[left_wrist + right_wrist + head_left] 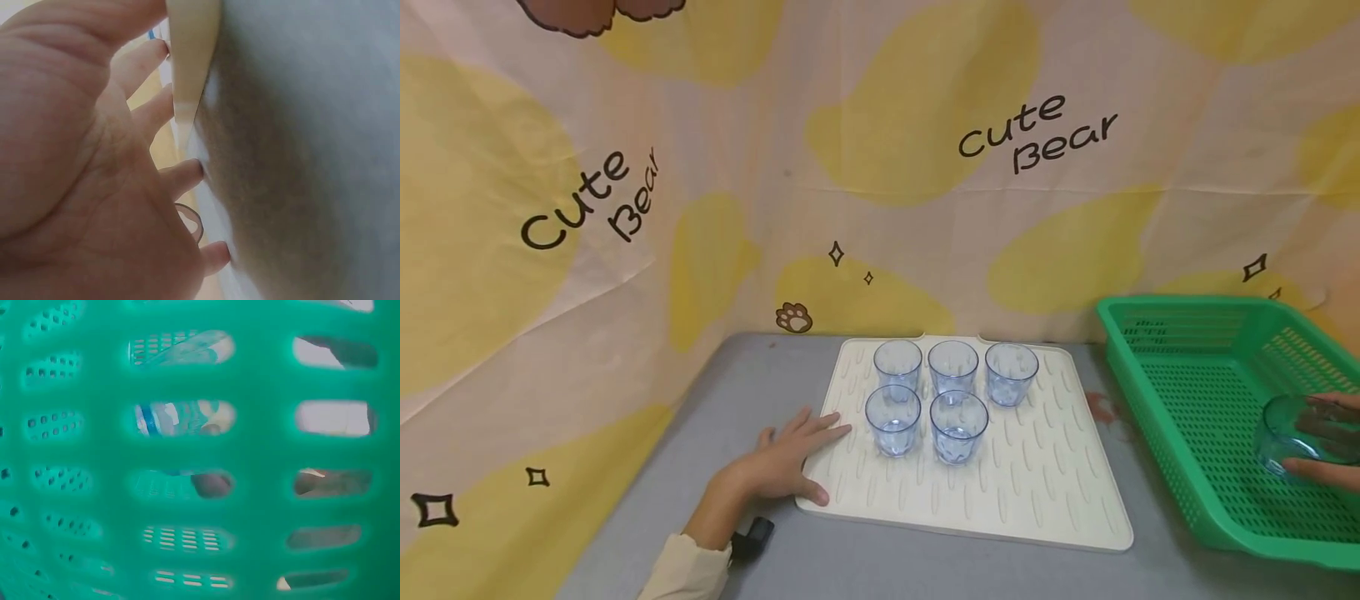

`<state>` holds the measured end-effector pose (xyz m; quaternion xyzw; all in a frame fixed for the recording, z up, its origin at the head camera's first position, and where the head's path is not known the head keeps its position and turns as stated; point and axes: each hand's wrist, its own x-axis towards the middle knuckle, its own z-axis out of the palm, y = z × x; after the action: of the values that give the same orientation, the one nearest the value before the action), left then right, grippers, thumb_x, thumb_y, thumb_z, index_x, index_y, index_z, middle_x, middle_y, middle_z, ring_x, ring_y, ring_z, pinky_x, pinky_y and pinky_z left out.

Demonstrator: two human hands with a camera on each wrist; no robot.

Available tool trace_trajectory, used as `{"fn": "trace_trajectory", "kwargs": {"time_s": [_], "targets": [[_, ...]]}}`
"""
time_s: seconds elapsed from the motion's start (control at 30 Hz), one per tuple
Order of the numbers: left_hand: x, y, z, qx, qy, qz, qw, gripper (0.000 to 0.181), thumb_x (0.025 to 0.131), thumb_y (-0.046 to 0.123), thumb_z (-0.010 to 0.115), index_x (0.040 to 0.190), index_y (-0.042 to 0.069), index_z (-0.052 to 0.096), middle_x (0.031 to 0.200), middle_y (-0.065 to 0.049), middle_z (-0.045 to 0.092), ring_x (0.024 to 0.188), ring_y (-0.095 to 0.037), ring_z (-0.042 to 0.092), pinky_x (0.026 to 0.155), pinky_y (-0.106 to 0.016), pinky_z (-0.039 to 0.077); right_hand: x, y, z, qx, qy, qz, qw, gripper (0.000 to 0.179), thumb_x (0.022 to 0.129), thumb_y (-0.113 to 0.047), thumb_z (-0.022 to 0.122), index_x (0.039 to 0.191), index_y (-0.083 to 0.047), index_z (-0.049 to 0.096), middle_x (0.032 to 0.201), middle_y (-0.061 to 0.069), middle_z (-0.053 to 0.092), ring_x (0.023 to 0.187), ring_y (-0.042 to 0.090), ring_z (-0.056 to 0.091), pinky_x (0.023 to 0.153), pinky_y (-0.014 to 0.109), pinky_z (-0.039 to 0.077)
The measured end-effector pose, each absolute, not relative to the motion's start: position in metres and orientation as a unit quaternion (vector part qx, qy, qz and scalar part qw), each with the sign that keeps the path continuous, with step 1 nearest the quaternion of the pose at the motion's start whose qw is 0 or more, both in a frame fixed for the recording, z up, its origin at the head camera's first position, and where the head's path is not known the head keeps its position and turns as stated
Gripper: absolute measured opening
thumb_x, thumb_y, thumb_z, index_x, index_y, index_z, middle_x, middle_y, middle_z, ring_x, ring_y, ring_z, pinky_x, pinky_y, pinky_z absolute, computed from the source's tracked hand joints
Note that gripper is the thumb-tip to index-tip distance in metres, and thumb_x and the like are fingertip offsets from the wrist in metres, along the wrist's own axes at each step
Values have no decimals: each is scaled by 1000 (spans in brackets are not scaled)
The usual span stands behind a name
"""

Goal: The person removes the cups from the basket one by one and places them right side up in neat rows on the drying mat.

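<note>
My left hand (782, 462) rests at the left edge of a white ridged mat (1037, 492), fingers spread and nearly straight. In the left wrist view its fingertips touch the mat's edge and the grey tabletop (350, 156). Several clear bluish glasses stand upright on the mat, among them a front-left glass (892, 425) and a front-right glass (958, 433). At the far right, my right hand (1326, 473) grips another glass (1273, 442), tilted on its side, inside the green basket (1195, 508). Basket slots hide most of that hand in the right wrist view.
The basket's slotted wall (262, 450) fills the right wrist view. Behind the table hangs a yellow-patterned cloth (887, 167), which also covers the left side. A dark object (752, 537) sits by my left wrist.
</note>
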<state>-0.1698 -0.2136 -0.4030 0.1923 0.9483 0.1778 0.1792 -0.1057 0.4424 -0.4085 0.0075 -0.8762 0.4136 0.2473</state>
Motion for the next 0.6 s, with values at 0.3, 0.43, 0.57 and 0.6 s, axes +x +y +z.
{"fn": "trace_trajectory", "kwargs": {"time_s": [0.3,0.43,0.57,0.6], "targets": [[-168,-214,-403,189,949,177,182,97,68,45,84,153,32,38,166,2,25,155,-40,5,107,-82,4,-105,435,-403,29,-856,440,270,88,69,19,77,122,-44,46,104,-40,50,89,-30,49,67,-6,39],[-168,-214,-402,188,949,177,182,97,68,45,84,153,32,38,166,2,25,155,-40,5,107,-82,3,-108,440,-408,35,-854,448,263,89,70,18,77,129,-40,44,108,-38,48,92,-29,49,69,-6,39],[-169,-215,-403,191,949,175,181,97,69,46,84,153,32,38,166,2,25,155,-41,5,107,-82,4,-106,435,-405,29,-864,440,245,91,70,15,79,131,-41,42,108,-38,47,91,-28,49,68,-5,38],[-169,-215,-404,192,949,175,180,97,69,47,84,153,32,38,166,2,25,155,-41,6,107,-82,4,-105,432,-402,30,-869,431,241,92,70,14,79,132,-41,41,108,-38,46,91,-28,48,68,-5,38]]}}
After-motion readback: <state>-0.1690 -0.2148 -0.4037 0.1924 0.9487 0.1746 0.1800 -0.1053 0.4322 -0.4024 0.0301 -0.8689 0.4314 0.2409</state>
